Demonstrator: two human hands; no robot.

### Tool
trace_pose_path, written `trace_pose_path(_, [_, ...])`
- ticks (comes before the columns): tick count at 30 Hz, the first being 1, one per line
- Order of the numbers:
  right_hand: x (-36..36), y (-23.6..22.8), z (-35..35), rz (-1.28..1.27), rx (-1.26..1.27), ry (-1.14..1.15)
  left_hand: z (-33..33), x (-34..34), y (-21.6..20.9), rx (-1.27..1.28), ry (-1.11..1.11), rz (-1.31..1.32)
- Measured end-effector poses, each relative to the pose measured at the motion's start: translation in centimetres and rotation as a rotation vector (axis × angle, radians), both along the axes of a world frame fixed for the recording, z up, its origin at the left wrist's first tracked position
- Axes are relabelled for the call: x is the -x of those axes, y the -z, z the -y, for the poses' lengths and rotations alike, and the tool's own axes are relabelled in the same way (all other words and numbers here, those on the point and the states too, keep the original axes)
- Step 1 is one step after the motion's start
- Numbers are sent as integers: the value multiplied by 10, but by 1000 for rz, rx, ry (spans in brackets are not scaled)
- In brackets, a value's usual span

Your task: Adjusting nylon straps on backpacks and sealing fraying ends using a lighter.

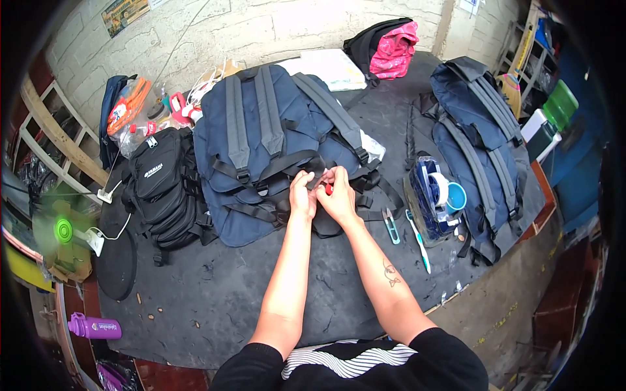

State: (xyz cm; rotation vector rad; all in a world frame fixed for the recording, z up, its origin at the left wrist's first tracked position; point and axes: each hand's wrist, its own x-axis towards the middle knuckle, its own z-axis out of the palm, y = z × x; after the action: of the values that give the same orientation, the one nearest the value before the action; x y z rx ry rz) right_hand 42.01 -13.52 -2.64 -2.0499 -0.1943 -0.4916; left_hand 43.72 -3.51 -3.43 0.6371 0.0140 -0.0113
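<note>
Several navy backpacks with grey shoulder straps (270,124) lie in a pile on the dark table, straps upward. At the pile's near edge my left hand (302,194) is closed, its fingers pinching a black webbing strap (315,164). Close beside it, almost touching, my right hand (339,201) is closed around a small red thing (328,189); most of it is hidden by the fingers, so its kind cannot be made out. Loose black straps and buckles hang around both hands. Thread snips (391,227) with a teal handle lie to the right of my right hand.
A toothbrush (418,241) lies beside a clear container (427,202) holding tape rolls. More navy backpacks (476,143) lie at the right, a black bag (163,189) at the left, a pink-and-black bag (394,52) at the back. A green fan (63,230) and purple bottle (96,327) stand left.
</note>
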Motion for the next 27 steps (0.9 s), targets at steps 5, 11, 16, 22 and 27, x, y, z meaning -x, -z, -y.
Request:
trace_pose_path(5, [1,-4,-6,-9,-17,30,-4,-4,7,-26,0,8])
trace_pose_path(11, [1,-4,-6,2,-40,20,-4,-7,12,-31,-24,-8])
trace_pose_path(16, [6,-8,-4,-22,-28,28,4,-2,-2,-61,-76,-58])
trace_pose_path(22, [2,-7,-2,-27,-6,48,13,-8,8,-174,-203,-60])
trace_pose_path(27, [3,-12,-5,-70,21,55,10,-13,20,-227,-240,0])
